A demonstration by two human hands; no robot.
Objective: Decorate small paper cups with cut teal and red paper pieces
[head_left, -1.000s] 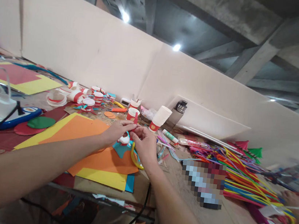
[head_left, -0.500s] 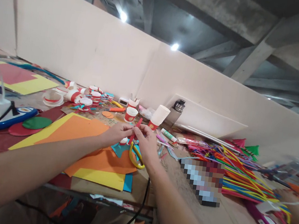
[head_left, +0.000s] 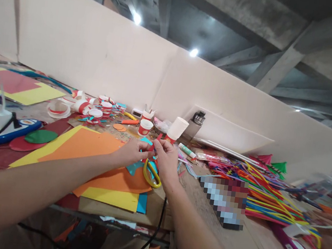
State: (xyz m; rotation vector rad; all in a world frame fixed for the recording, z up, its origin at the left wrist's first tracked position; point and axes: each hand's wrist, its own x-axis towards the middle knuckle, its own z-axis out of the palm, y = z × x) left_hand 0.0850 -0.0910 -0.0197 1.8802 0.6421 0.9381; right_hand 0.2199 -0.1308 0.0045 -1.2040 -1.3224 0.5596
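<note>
Both hands meet over the middle of the table. Between my left hand (head_left: 130, 151) and my right hand (head_left: 166, 159) is a narrow red paper strip (head_left: 160, 136), pinched by the fingers of each. Its upper end sticks up above the fingertips, and its lower part is mostly covered. Just under my right hand are the yellow handles of a pair of scissors (head_left: 146, 178); the blades are hidden. Teal paper pieces (head_left: 131, 169) lie beneath the hands, on orange paper sheets (head_left: 109, 184). Behind the hands stand a red-and-white paper cup (head_left: 145, 128) and a taller cup stack (head_left: 178, 128).
Yellow paper (head_left: 110, 199) edges the pile in front. Left lie a blue power strip (head_left: 27, 130) and cup pieces (head_left: 82, 106). Right are a glue stick (head_left: 187, 150), many pipe cleaners (head_left: 269, 195) and a purple glue gun (head_left: 293, 245). Another person's hand (head_left: 331, 228) shows at the far right.
My fingers have shifted their pinch on the red strip, and the strip's upper end has moved slightly right and down. The other person's hand at the right has moved.
</note>
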